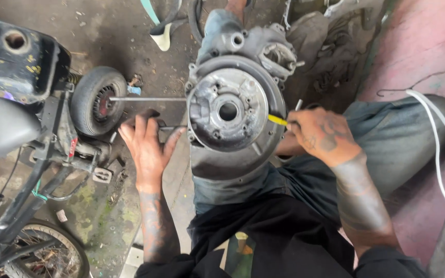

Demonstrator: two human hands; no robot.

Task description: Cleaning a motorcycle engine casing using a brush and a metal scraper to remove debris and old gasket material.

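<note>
A grey metal engine case stands on the floor in front of my knees, its round open face with a centre hole turned up at me. My right hand is shut on a screwdriver with a yellow handle, held against the case's right rim. My left hand reaches down to the floor left of the case, fingers spread over a dark tool lying there. A thin metal rod sticks out leftward from the case.
A small wheel and a black scooter body stand at the left, with a bicycle wheel at the bottom left. A white cable runs down the right. Rags and parts lie behind the case.
</note>
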